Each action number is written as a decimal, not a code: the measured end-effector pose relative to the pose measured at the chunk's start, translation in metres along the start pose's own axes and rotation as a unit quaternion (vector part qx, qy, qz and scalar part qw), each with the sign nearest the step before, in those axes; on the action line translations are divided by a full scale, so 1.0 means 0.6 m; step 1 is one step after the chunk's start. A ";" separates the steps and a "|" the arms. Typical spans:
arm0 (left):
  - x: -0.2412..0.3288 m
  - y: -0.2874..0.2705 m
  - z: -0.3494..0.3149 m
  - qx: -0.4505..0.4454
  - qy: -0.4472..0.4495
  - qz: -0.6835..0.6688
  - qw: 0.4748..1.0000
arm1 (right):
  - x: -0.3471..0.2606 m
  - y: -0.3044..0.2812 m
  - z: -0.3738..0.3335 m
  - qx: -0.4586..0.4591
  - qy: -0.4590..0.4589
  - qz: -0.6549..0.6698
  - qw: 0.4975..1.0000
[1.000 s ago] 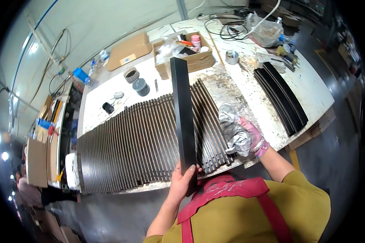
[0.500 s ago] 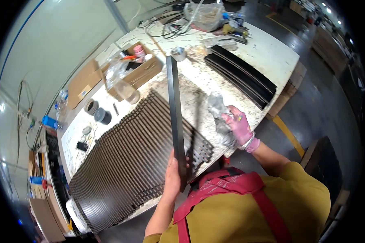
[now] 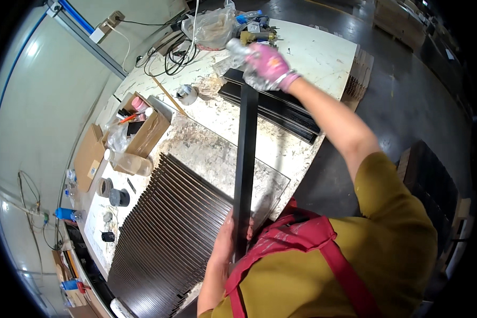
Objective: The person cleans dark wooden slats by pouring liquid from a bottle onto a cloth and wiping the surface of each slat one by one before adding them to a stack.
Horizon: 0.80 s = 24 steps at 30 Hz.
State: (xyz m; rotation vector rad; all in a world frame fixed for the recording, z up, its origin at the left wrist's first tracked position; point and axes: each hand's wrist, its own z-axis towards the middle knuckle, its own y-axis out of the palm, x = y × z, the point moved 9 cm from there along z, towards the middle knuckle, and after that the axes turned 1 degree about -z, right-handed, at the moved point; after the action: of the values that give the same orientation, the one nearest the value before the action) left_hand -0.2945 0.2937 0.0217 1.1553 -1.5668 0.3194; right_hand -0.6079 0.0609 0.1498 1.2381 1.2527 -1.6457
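A long, straight black strip [image 3: 245,153] stands tilted up from me, its lower end held by my bare left hand [image 3: 225,236] with the fingers wrapped round it. My right hand [image 3: 270,63], in a pink glove, is closed on a crumpled grey-white rag [image 3: 258,82]. The rag is at the strip's far end; whether it presses on the strip is hard to make out. Many similar dark strips [image 3: 164,233] lie side by side on the table to the left of the held one. Behind my right hand's wrist, a smaller stack of black strips [image 3: 297,119] rests on the table.
On the white table [image 3: 323,47] are an open cardboard box [image 3: 153,132] of bottles and tools, a plastic bottle [image 3: 130,161], a small tin [image 3: 186,94], dark jars [image 3: 119,197], black cables [image 3: 177,58] and a plastic bag [image 3: 212,29]. A wall panel rises at the left.
My right hand has moved up and away with the rag, from beside the strip to its far end. The strip stays in my left hand. My view has shifted to the right.
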 end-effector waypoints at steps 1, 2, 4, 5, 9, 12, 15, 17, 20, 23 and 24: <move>-0.010 -0.014 -0.001 0.074 -0.063 -0.078 0.992 | -0.002 -0.041 -0.001 0.034 -0.039 -0.004 0.999; -0.010 -0.035 0.002 0.185 -0.066 -0.138 0.971 | -0.011 -0.075 -0.007 0.066 -0.081 -0.010 0.994; 0.008 -0.036 0.045 0.162 -0.052 -0.117 0.978 | 0.009 -0.127 -0.030 0.091 -0.095 -0.063 0.989; 0.025 -0.036 0.069 0.187 -0.034 -0.100 0.977 | 0.019 -0.145 -0.050 0.121 -0.134 -0.062 0.982; 0.049 -0.054 0.213 0.175 0.039 -0.063 0.982 | 0.107 -0.191 -0.098 0.120 -0.084 0.016 0.989; 0.049 -0.031 0.290 0.214 0.051 0.020 0.975 | 0.129 -0.219 -0.142 0.219 -0.038 0.074 0.972; 0.011 -0.010 0.361 0.204 0.096 -0.030 0.974 | 0.154 -0.236 -0.151 0.137 -0.037 0.093 0.986; 0.011 0.032 0.377 0.207 0.101 -0.049 0.972 | 0.162 -0.258 -0.163 0.160 -0.041 0.090 0.982; -0.011 0.069 0.407 0.171 0.037 0.018 0.984 | 0.192 -0.291 -0.167 0.187 -0.034 0.068 0.979; -0.016 0.095 0.427 0.140 0.021 0.027 0.990 | 0.205 -0.286 -0.163 0.174 -0.032 0.116 0.977; -0.017 0.107 0.437 0.114 0.028 0.018 0.993 | 0.213 -0.286 -0.162 0.169 -0.030 0.139 0.975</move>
State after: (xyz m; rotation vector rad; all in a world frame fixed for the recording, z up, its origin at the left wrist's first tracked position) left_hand -0.5033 0.1417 -0.0569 1.2828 -1.5307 0.5620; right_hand -0.7763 0.2028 0.0681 1.4786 0.7377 -1.7152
